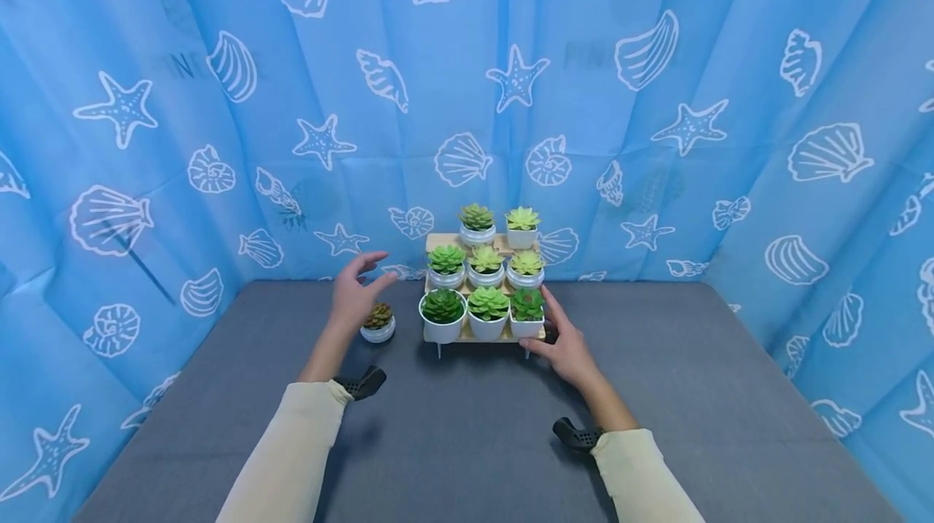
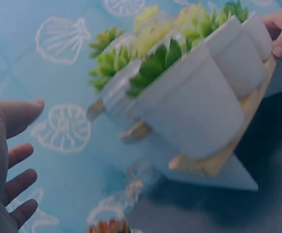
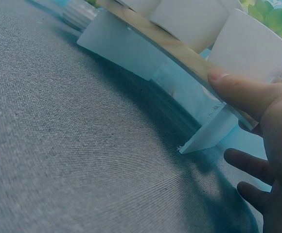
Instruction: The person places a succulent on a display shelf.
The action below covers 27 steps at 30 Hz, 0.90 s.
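A three-tier wooden plant stand [image 1: 442, 242] on pale, see-through side supports [image 3: 211, 130] bears several small white pots of artificial succulents. Two pots stand on its top tier, three on the middle one and three on the bottom one. At the bottom tier's right end, my right hand [image 1: 569, 346] pinches the board, thumb on its front edge and a finger underneath, beside a square-potted succulent [image 1: 527, 308]. My left hand [image 1: 355, 296] hovers left of the stand, fingers spread and holding nothing. Just beside it, a reddish-brown succulent in a white pot [image 1: 378, 333] sits on the table.
Grey cloth covers the table [image 1: 467, 442]. A blue curtain [image 1: 438, 101] with white shells and starfish hangs right behind the table's back edge and along both sides. Each wrist wears a black strap mount, the left one [image 1: 362, 383] close to the lone pot.
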### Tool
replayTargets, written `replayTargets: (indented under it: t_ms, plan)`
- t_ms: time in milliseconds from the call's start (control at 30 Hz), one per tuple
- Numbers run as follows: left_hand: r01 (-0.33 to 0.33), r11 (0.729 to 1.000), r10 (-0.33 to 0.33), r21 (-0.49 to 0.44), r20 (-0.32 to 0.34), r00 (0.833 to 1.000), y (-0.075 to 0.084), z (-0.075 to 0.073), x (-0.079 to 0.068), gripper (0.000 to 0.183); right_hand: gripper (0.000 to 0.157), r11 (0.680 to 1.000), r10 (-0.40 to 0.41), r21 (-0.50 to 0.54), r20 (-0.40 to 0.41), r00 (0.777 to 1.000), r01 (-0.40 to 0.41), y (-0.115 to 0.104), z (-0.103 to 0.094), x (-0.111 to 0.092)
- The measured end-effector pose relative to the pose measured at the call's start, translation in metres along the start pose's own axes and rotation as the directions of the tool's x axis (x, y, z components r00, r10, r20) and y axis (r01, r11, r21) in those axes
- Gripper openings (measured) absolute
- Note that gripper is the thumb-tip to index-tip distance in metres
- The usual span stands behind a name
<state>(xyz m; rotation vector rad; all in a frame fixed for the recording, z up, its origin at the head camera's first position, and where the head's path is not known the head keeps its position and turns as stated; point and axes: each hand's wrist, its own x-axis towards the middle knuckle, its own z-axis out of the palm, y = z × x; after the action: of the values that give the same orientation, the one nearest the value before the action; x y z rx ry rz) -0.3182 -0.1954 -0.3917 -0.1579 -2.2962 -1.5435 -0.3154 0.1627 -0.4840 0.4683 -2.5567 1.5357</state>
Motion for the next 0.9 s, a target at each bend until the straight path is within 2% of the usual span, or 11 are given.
replayTargets:
  t_ms: [133, 300, 433, 567, 733, 900]
  plan:
    - [0.007, 1.0, -0.007, -0.021, -0.004, 1.0, -0.016, -0.007, -0.007, 0.049, 0.099, 1.0, -0.002, -0.002, -0.001, 1.0, 0.002, 0.0, 0.0, 0.0]
    - [0.012, 1.0, -0.012, -0.025, 0.026, 1.0, -0.032, -0.013, -0.012, 0.058, 0.099, 1.0, 0.002, -0.012, -0.001, 1.0, -0.002, 0.0, 0.0, 0.001]
    - [0.06, 0.998, -0.059, -0.007, 0.042, 0.997, -0.046, -0.015, -0.015, 0.066, 0.099, 1.0, 0.008, -0.011, -0.002, 1.0, -0.008, 0.001, 0.0, 0.001]
    - [0.122, 0.992, -0.12, -0.03, 0.061, 0.991, -0.059, -0.016, -0.02, 0.071, 0.099, 1.0, 0.011, -0.005, 0.0, 1.0, -0.011, 0.001, 0.0, 0.0]
    - [0.207, 0.973, -0.196, -0.101, 0.107, 0.975, -0.079, -0.019, -0.028, 0.072, 0.099, 1.0, 0.016, -0.002, 0.007, 1.0, -0.016, 0.002, 0.001, 0.001]
    - [0.306, 0.944, -0.283, -0.123, 0.175, 0.943, -0.096, -0.019, -0.032, 0.08, 0.099, 1.0, 0.003, -0.003, 0.003, 1.0, -0.003, 0.002, 0.0, 0.002]
